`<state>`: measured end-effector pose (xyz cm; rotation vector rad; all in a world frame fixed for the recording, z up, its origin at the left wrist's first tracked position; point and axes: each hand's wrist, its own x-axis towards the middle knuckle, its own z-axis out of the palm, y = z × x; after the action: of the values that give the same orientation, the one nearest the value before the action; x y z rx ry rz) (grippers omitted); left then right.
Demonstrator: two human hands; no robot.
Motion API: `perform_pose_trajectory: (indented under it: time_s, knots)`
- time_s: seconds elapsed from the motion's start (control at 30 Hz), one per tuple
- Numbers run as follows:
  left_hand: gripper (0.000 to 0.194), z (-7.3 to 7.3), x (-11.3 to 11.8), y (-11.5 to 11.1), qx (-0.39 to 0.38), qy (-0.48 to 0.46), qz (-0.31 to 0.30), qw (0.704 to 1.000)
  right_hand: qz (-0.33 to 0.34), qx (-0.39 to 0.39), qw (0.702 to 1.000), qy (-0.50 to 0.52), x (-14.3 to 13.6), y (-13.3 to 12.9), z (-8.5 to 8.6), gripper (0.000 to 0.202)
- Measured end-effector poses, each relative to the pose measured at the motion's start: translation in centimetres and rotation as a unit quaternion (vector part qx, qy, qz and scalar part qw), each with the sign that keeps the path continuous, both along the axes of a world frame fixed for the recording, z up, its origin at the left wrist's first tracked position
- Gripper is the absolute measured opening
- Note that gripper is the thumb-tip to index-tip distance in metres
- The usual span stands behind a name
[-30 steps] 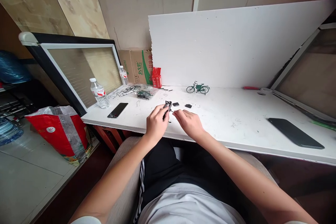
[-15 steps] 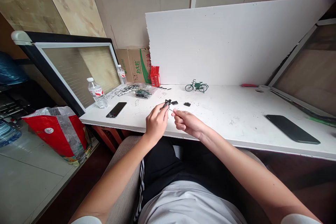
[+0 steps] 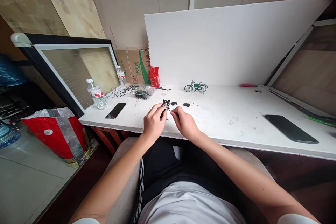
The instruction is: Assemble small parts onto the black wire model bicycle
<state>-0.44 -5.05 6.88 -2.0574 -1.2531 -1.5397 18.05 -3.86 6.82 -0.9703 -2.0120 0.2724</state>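
My left hand (image 3: 154,123) is closed on a small black model piece (image 3: 165,106) above the front part of the white table. Close on its right, my right hand (image 3: 185,122) pinches a thin rod-like tool (image 3: 170,111), whose tip points at the black piece. Two small dark parts, a flat one (image 3: 174,103) and another (image 3: 186,104), lie just beyond the hands. Farther back stands a green model bicycle (image 3: 196,86).
A phone (image 3: 116,111), a water bottle (image 3: 97,93), a bag of green parts (image 3: 143,93) and a red box (image 3: 154,77) are on the left. A dark phone-like slab (image 3: 292,128) lies right. A white board (image 3: 225,42) stands behind.
My right hand has turned over, its back now more upward, with its fingers still at the tool. The black piece has tilted, and more of it shows above my left hand.
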Motion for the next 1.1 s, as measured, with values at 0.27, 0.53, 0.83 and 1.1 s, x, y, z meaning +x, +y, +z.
perform_pose_trajectory:
  time_s: [0.27,0.53,0.83,1.1]
  knots:
    - [0.027,-0.3,0.1,0.2,0.001,-0.013,-0.009,1.000,-0.081,0.155,0.968,-0.181,0.7,1.5,-1.1,0.031]
    - [0.026,-0.4,0.3,0.0,0.003,-0.019,-0.004,1.000,-0.003,-0.018,1.000,-0.022,0.1,0.3,-0.1,0.025]
    - [0.025,-0.5,0.4,-0.3,0.024,0.005,0.033,0.999,0.160,-0.305,0.913,0.220,-0.2,-0.5,1.3,0.043]
    - [0.025,-0.5,0.5,-0.3,0.030,0.019,0.048,0.998,0.276,-0.503,0.744,0.342,0.4,-0.4,2.4,0.047]
